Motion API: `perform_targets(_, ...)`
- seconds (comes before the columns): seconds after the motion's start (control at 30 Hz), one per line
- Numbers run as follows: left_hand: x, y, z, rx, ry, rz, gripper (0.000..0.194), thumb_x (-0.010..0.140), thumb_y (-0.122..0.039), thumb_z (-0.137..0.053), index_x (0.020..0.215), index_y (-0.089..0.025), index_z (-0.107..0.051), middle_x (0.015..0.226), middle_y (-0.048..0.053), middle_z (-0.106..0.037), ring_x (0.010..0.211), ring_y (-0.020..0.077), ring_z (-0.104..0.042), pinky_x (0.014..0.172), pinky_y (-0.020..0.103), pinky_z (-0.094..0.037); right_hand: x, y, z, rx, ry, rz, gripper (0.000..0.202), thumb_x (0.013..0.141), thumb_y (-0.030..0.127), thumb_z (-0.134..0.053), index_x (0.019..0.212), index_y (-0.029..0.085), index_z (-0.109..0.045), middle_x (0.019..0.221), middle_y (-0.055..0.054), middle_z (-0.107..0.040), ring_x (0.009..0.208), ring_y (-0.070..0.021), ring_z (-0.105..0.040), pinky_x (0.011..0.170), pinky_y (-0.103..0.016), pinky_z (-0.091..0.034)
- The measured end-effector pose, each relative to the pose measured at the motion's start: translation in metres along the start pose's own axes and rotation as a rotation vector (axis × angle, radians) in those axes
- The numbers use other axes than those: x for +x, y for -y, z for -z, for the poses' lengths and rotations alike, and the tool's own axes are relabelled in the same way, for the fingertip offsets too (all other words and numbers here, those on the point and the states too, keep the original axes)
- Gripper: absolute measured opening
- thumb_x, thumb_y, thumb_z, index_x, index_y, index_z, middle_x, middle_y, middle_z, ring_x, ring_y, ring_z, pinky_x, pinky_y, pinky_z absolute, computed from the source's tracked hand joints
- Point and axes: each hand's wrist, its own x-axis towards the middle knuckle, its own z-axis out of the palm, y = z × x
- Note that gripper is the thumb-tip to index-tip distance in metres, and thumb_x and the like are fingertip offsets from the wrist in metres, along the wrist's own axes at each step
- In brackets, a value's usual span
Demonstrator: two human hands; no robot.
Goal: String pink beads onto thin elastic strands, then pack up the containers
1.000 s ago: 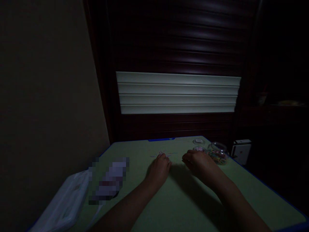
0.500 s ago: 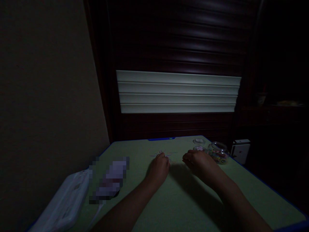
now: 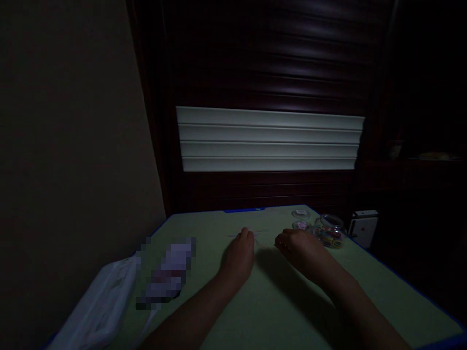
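My left hand is closed near the middle of the green table, its fingertips bent down beside some thin pale strands lying there. What those fingers hold, if anything, is hidden. My right hand hovers to the right, fingers curled together in a pinch; anything between them is too small and dark to make out. Just behind the right hand stands a clear round jar with several colourful bands inside. Left of the jar lies a small clear container with pink and white pieces, and behind it a clear lid.
The green table has a blue edge. At the left lie a white power strip and a blurred-out flat object with a white cable. A white box stands beyond the right edge. A dark slatted shutter rises behind.
My right hand has shifted slightly left and down, so the small pink-and-white container shows more fully. My left hand has tilted a little and remains in nearly the same place.
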Motion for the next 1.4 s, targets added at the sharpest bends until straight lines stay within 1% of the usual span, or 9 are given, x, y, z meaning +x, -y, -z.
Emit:
perform_targets(0.17, -0.002, -0.008, 0.015, 0.054, -0.042, -0.006, 0.026, 0.082, -0.001, -0.03, 0.097, -0.017, -0.045, 0.096, 0.005, -0.048, 0.074, 0.016, -0.053, 0.067, 0.028, -0.046, 0.001, -0.001, -0.001, 0.006, -0.006, -0.001, 0.02, 0.082, 0.016, -0.045, 0.071, 0.017, -0.061, 0.074, -0.004, -0.064, 0.062, -0.0111, -0.056, 0.054, -0.021, -0.03)
perform_targets(0.3, -0.003, -0.015, 0.025, -0.015, -0.11, -0.094, 0.025, 0.085, -0.003, -0.031, 0.103, -0.018, -0.041, 0.099, 0.004, -0.047, 0.079, 0.0157, -0.054, 0.071, 0.028, -0.047, 0.002, -0.003, -0.001, 0.021, -0.01, 0.0, 0.021, 0.084, 0.017, -0.043, 0.072, 0.017, -0.061, 0.075, -0.004, -0.064, 0.062, -0.0108, -0.057, 0.054, -0.021, -0.032)
perform_targets(0.4, -0.005, -0.018, 0.026, -0.032, -0.159, -0.172, 0.025, 0.085, -0.004, -0.033, 0.104, -0.018, -0.041, 0.103, 0.005, -0.047, 0.087, 0.0173, -0.053, 0.077, 0.03, -0.047, 0.002, -0.005, -0.003, 0.07, -0.053, -0.014, 0.023, 0.086, 0.02, -0.041, 0.078, 0.018, -0.062, 0.078, -0.004, -0.064, 0.068, -0.0124, -0.058, 0.059, -0.021, -0.035)
perform_targets(0.53, -0.007, -0.017, 0.023, -0.048, -0.189, -0.217, 0.028, 0.085, -0.004, -0.034, 0.107, -0.02, -0.042, 0.106, 0.006, -0.047, 0.092, 0.0183, -0.054, 0.08, 0.032, -0.047, 0.0, -0.007, -0.004, 0.214, -0.124, -0.012, 0.022, 0.086, 0.021, -0.042, 0.096, 0.019, -0.061, 0.088, -0.006, -0.064, 0.078, -0.0147, -0.059, 0.067, -0.023, -0.04)
perform_targets(0.7, -0.007, -0.016, 0.021, -0.069, -0.206, -0.247, 0.029, 0.085, -0.004, -0.034, 0.108, -0.02, -0.043, 0.107, 0.007, -0.048, 0.095, 0.0188, -0.053, 0.082, 0.033, -0.047, -0.001, -0.008, -0.006, 0.342, -0.106, 0.033, 0.029, 0.083, 0.02, -0.046, 0.111, 0.019, -0.056, 0.093, -0.006, -0.064, 0.08, -0.0154, -0.059, 0.071, -0.025, -0.042)
perform_targets(1.03, -0.006, -0.015, 0.017, -0.025, -0.253, -0.367, 0.023, 0.087, -0.008, -0.034, 0.108, -0.016, -0.042, 0.106, 0.008, -0.05, 0.094, 0.0196, -0.053, 0.083, 0.034, -0.047, -0.001, -0.007, -0.008, 0.327, -0.082, 0.013, 0.026, 0.084, 0.017, -0.044, 0.105, 0.019, -0.059, 0.093, -0.007, -0.065, 0.082, -0.0161, -0.06, 0.072, -0.025, -0.042)
perform_targets(1.13, -0.006, -0.015, 0.016, -0.037, -0.239, -0.358, 0.025, 0.088, -0.008, -0.034, 0.109, -0.017, -0.042, 0.107, 0.008, -0.05, 0.097, 0.0201, -0.053, 0.084, 0.035, -0.047, 0.0, -0.006, -0.006, 0.313, -0.081, 0.023, 0.021, 0.086, 0.019, -0.043, 0.095, 0.019, -0.062, 0.091, -0.007, -0.065, 0.083, -0.0156, -0.06, 0.072, -0.024, -0.041)
perform_targets(1.23, -0.007, -0.016, 0.018, -0.08, -0.189, -0.325, 0.027, 0.087, -0.007, -0.034, 0.108, -0.02, -0.043, 0.107, 0.007, -0.05, 0.098, 0.0195, -0.053, 0.085, 0.035, -0.046, 0.0, -0.006, -0.005, 0.284, -0.055, 0.017, 0.02, 0.085, 0.018, -0.042, 0.085, 0.019, -0.063, 0.085, -0.005, -0.065, 0.077, -0.0142, -0.059, 0.068, -0.023, -0.04)
perform_targets(1.4, -0.007, -0.017, 0.022, -0.102, -0.172, -0.325, 0.029, 0.085, -0.004, -0.034, 0.108, -0.02, -0.043, 0.107, 0.007, -0.05, 0.099, 0.0194, -0.052, 0.085, 0.035, -0.046, 0.0, -0.005, -0.003, 0.265, -0.04, 0.006, 0.021, 0.085, 0.016, -0.04, 0.084, 0.019, -0.061, 0.083, -0.005, -0.064, 0.074, -0.0134, -0.059, 0.065, -0.022, -0.038)
